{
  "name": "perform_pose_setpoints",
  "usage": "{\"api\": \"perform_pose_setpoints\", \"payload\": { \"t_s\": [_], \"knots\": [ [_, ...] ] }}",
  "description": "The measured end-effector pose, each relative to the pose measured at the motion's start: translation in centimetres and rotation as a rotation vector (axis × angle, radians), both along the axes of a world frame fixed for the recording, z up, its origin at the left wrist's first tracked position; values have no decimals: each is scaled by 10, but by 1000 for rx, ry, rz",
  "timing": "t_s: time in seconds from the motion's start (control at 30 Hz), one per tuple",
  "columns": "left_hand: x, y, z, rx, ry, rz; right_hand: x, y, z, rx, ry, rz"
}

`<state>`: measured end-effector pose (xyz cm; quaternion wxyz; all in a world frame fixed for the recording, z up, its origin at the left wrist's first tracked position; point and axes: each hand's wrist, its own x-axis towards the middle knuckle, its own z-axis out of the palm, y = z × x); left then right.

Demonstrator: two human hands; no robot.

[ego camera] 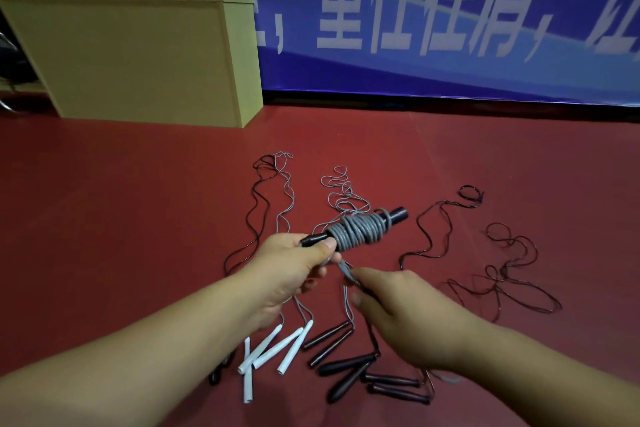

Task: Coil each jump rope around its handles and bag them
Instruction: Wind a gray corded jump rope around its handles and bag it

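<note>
Nearest, loose white (pixel 268 348) and dark plastic handles (pixel 346 369) on red floor (pixel 138 201); left hand (pixel 294 263) clenched round black handle pair wound in grey cord (pixel 356 229), right hand (pixel 394 298) pinching cord tail (pixel 346 272); advised: keep tension, tuck end snugly.
</note>
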<state>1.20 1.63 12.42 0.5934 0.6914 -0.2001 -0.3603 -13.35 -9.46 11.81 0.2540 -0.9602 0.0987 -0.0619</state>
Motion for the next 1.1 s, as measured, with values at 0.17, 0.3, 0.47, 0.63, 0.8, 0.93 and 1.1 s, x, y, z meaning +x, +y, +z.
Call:
{"api": "perform_pose_setpoints", "payload": {
  "t_s": [0.17,0.3,0.47,0.63,0.8,0.93,1.1],
  "knots": [
    [8,0,-8,131,-312,-13,2,11,2,-87,-22,-2],
    [13,5,-11,288,-718,-134,2,12,4,-137,-39,-61],
    [13,9,-13,394,-924,-179,3,10,8,-176,21,-146],
    [17,7,-13,408,-965,-229,5,7,16,-195,60,-237],
    [18,4,-17,438,-975,-261,5,7,15,-62,25,-287],
    [27,4,-18,411,-935,-208,3,7,16,49,28,-245],
    [37,7,-23,383,-781,-142,3,4,16,25,24,-184]
  ]
}}
